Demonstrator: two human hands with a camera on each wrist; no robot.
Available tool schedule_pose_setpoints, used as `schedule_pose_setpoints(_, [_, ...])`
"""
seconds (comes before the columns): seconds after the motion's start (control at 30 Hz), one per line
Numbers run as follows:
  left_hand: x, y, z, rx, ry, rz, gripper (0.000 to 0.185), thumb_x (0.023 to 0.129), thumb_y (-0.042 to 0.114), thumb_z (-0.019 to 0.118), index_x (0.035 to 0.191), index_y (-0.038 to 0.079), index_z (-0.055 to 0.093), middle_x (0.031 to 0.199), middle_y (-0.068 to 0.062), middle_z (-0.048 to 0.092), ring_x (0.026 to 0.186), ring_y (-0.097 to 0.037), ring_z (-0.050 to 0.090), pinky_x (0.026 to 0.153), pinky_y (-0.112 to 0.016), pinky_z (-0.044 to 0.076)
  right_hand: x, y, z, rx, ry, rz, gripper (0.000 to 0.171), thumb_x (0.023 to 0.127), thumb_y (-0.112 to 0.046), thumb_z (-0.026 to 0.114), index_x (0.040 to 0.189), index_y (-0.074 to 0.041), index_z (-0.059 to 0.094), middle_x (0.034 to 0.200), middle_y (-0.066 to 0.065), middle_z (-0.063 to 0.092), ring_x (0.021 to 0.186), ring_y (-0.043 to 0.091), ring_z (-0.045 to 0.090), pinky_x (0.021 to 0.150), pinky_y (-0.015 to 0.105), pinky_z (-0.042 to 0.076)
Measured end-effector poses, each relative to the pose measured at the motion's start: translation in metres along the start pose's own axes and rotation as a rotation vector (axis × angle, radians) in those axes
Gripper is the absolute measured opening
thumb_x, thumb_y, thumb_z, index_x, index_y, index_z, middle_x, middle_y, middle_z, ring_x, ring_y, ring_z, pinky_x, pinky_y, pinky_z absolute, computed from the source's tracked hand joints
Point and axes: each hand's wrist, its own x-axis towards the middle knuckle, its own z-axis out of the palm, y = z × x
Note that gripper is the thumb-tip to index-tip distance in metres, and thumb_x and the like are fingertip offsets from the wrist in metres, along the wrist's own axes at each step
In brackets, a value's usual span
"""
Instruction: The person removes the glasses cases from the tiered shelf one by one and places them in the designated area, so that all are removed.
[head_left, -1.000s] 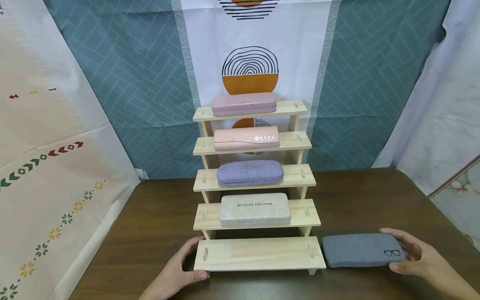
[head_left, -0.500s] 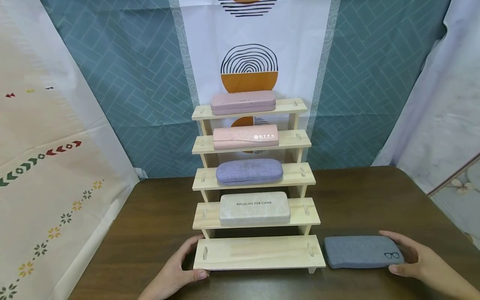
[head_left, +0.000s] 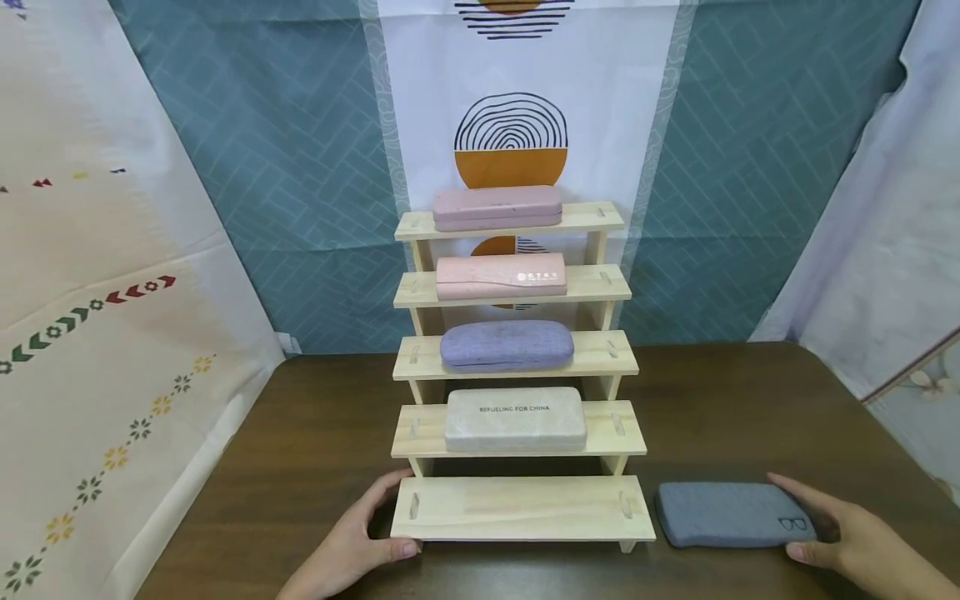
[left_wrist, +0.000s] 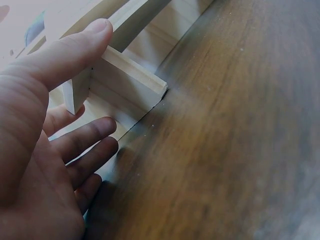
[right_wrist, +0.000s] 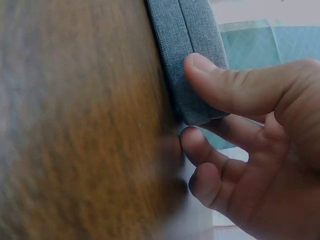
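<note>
A pale wooden stepped stand [head_left: 517,508] rises in tiers at the middle of the brown table [head_left: 300,467]. Its upper tiers carry two pink glasses cases [head_left: 497,207] [head_left: 501,276], a lilac one [head_left: 506,345] and a light grey one [head_left: 515,418]. My left hand [head_left: 367,537] grips the left end of the bare bottom tier [left_wrist: 132,82], thumb at the front edge. A dark grey fabric case [head_left: 731,514] with a glasses logo lies flat on the table right of the stand. My right hand [head_left: 847,533] holds its right end [right_wrist: 187,60], thumb on the near edge and fingers round the far side.
Teal patterned cloth and a white banner hang behind the stand. A cream cloth with flower trim [head_left: 112,375] drapes along the left, a pale cloth [head_left: 885,250] on the right. Bare wood lies left of the stand and behind the dark grey case.
The dark grey case, a little raised a second ago, now lies flat and slightly farther right under my right hand. My left hand has stayed on the bottom tier.
</note>
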Motion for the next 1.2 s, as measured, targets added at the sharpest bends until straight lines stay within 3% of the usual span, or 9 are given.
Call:
schedule_pose_setpoints(0.1, [0.000,-0.001,0.000,0.016,-0.001,0.014,0.081,0.079,0.029,0.089,0.146,0.036,0.044,0.138,0.004,0.053,0.129,-0.023,0.044,0.105,-0.046,0.033,-0.002,0.003,0.002,0.013,-0.023,-0.007,0.093,0.086,-0.031,0.081,0.157,-0.002,0.028,0.142,0.043,0.039,0.116,0.066,0.044,0.076,0.067,0.047])
schedule_pose_setpoints(0.27, [0.003,-0.001,-0.001,0.032,-0.013,0.055,0.082,0.079,0.031,0.089,0.147,0.036,0.044,0.137,0.009,0.055,0.129,-0.020,0.044,0.106,-0.040,0.031,-0.003,-0.001,-0.004,-0.017,-0.089,0.110,0.094,0.092,-0.039,0.074,0.155,0.006,0.020,0.141,0.050,0.030,0.101,0.060,0.056,0.070,0.062,0.050])
schedule_pose_setpoints(0.37, [0.006,0.000,-0.002,0.033,-0.021,0.076,0.082,0.079,0.031,0.088,0.148,0.036,0.043,0.137,0.010,0.056,0.129,-0.019,0.045,0.106,-0.037,0.032,-0.006,-0.017,-0.013,-0.097,-0.006,0.146,0.093,0.091,-0.045,0.074,0.151,0.008,0.027,0.138,0.050,0.033,0.086,0.041,0.064,0.065,0.058,0.051])
schedule_pose_setpoints(0.47, [0.007,0.000,-0.003,0.043,-0.021,0.098,0.082,0.080,0.031,0.088,0.148,0.034,0.043,0.137,0.008,0.056,0.129,-0.020,0.045,0.105,-0.038,0.033,-0.002,-0.049,-0.025,-0.125,0.109,0.138,0.086,0.091,-0.046,0.073,0.148,0.006,0.037,0.135,0.044,0.041,0.079,0.025,0.063,0.061,0.050,0.052])
schedule_pose_setpoints(0.6, [0.007,-0.001,-0.005,0.055,-0.018,0.114,0.081,0.081,0.032,0.087,0.149,0.032,0.043,0.138,0.004,0.055,0.128,-0.023,0.045,0.104,-0.042,0.035,0.009,-0.100,-0.033,-0.052,0.266,0.040,0.062,0.095,-0.036,0.073,0.144,-0.005,0.052,0.115,0.022,0.065,0.066,0.014,0.058,0.054,0.034,0.048])
schedule_pose_setpoints(0.7, [0.006,-0.002,-0.004,0.037,-0.021,0.099,0.081,0.081,0.031,0.087,0.148,0.033,0.043,0.137,0.005,0.056,0.128,-0.022,0.045,0.105,-0.044,0.034,0.019,-0.134,-0.031,0.044,0.348,-0.082,0.045,0.095,-0.026,0.074,0.137,-0.016,0.061,0.100,-0.001,0.069,0.063,0.010,0.057,0.051,0.028,0.044])
schedule_pose_setpoints(0.77, [0.006,-0.003,-0.004,0.018,-0.022,0.081,0.081,0.080,0.031,0.087,0.148,0.034,0.043,0.136,0.006,0.056,0.129,-0.022,0.045,0.106,-0.043,0.032,0.027,-0.156,-0.029,0.109,0.360,-0.149,0.039,0.095,-0.022,0.074,0.133,-0.020,0.064,0.101,-0.007,0.069,0.066,0.009,0.059,0.053,0.028,0.045])
schedule_pose_setpoints(0.97, [0.003,-0.004,-0.003,0.001,-0.009,0.085,0.080,0.079,0.030,0.088,0.146,0.033,0.045,0.134,0.006,0.058,0.129,-0.022,0.046,0.107,-0.044,0.030,0.064,-0.204,-0.013,0.236,0.287,-0.291,0.044,0.093,-0.020,0.076,0.134,-0.017,0.064,0.113,-0.002,0.068,0.079,0.009,0.061,0.057,0.029,0.048])
schedule_pose_setpoints(1.2, [0.001,-0.005,-0.002,0.004,-0.011,0.098,0.079,0.081,0.032,0.087,0.147,0.031,0.044,0.136,0.003,0.056,0.130,-0.025,0.044,0.106,-0.049,0.031,0.096,-0.231,0.000,0.304,0.156,-0.249,0.072,0.089,-0.036,0.079,0.149,-0.010,0.049,0.125,0.009,0.063,0.088,0.019,0.060,0.064,0.032,0.050])
